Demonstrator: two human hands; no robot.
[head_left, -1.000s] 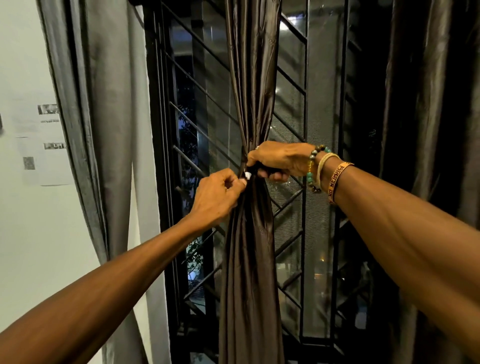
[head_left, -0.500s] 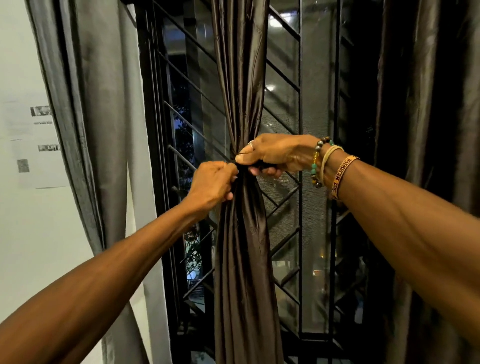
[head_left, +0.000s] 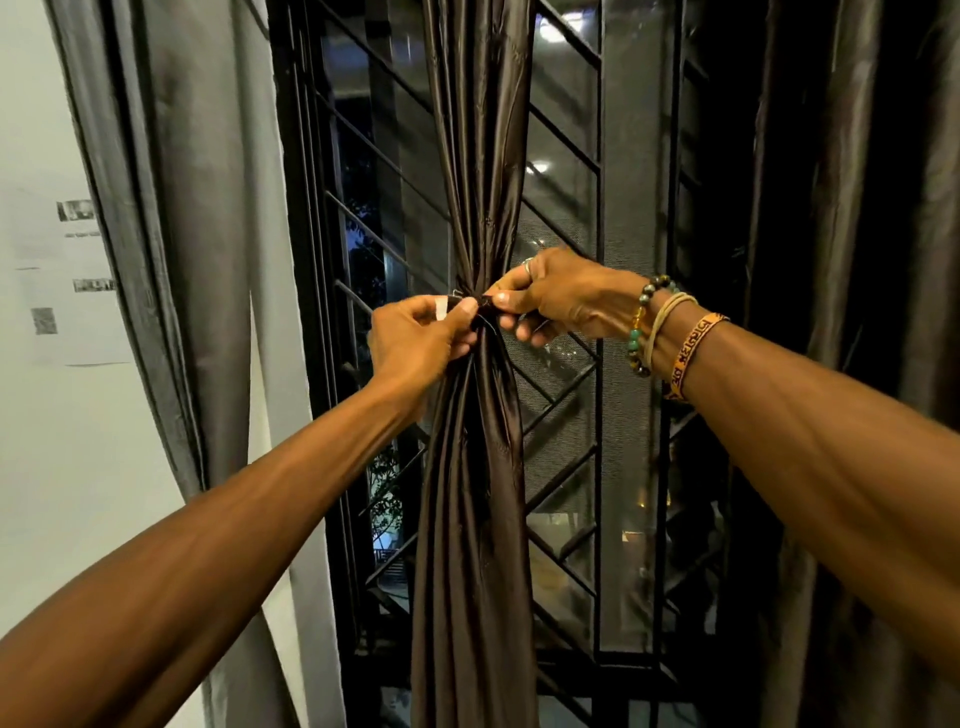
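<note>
Brown curtain (head_left: 470, 493) hung in the middle of the window, bunched into one tight rope of satin folds and pinched in at about mid-height. Dark tie (head_left: 484, 303) wrapped that narrow waist, only a short bit of it visible between the two hands. Left hand (head_left: 415, 343) came in from the lower left, fingers (head_left: 464, 310) curled, thumb and forefinger pinching the tie's end right at the waist. A small white tab (head_left: 441, 307) showed in that same pinch, and I couldn't tell whether it belonged to the tie. Right hand (head_left: 563, 306) came in from the right at the same height, its thumb and forefinger clamped on the tie's other side and the remaining fingers curled loosely under. The thumbs were just beside each other, nearly touching, both hands hard against the cloth. The right hand had a ring (head_left: 527, 266) on one finger. On the right wrist were a bead bracelet (head_left: 643, 332), a pale cord and an orange wristband (head_left: 693, 353) with lettering. Behind the curtain stood a black window grille (head_left: 566, 150) with diagonal bars, dark glass and a few light spots beyond it. Grey curtain (head_left: 197, 260) hung at the left edge of the window, loose. Another dark curtain (head_left: 857, 260) hung on the right, in shadow. The white wall on the far left had printed papers (head_left: 67, 280) stuck to it, text too blurred to read.
</note>
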